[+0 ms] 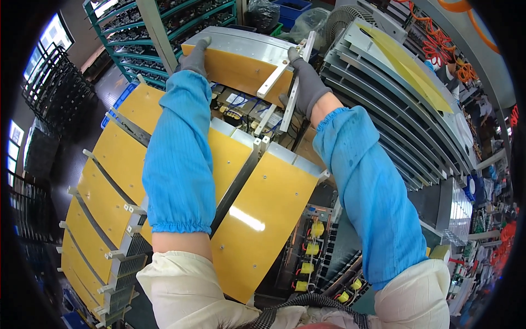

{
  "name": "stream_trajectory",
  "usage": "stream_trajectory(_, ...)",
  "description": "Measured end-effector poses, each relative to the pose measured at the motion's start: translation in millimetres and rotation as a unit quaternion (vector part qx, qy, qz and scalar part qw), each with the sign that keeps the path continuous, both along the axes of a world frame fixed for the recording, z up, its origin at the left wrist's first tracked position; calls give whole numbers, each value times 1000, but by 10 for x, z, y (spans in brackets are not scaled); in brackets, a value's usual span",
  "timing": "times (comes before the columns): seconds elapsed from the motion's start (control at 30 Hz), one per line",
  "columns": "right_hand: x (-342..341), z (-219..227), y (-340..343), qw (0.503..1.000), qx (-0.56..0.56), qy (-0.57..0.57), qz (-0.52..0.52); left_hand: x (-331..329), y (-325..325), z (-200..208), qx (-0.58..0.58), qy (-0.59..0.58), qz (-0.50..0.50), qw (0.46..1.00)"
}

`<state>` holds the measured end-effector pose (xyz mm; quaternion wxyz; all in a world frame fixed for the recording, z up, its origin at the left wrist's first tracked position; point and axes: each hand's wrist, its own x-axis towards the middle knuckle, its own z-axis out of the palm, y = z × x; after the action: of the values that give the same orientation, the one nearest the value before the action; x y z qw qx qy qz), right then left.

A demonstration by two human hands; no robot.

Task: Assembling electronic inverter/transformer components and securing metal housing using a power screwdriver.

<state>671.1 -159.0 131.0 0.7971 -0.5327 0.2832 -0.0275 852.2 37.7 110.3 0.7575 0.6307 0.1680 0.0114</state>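
Out at arm's length, a long metal panel with an amber-yellow face [235, 68] is held between my two grey-gloved hands. My left hand [196, 59] is closed over its left end, with the fingers at the top edge. At the other end my right hand [308, 81] grips the panel beside white metal bars [275, 78]; some of its fingers are hidden. Beneath the panel lies an open electronic assembly with blue wires [239, 100]. Closer to me, between my forearms, rests another yellow-faced panel [268, 203] with white posts at its corners.
Yellow-faced panels [112, 148] are stacked at the left. Grey metal panels [394, 98] form a tall pile on the right, topped by a yellow sheet [408, 66]. Circuit assemblies with yellow coils [312, 249] lie below. A teal rack [129, 43] and a fan [350, 22] stand behind.
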Motion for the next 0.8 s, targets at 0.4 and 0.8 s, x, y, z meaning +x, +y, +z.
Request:
stream_trajectory(0.4,-149,124,181,961,-151,-229,-33,91,191,217,-200,-158,-53,966)
stream_trajectory(0.8,-621,852,295,934,-174,-307,60,-1138,642,1317,-208,-163,-35,964)
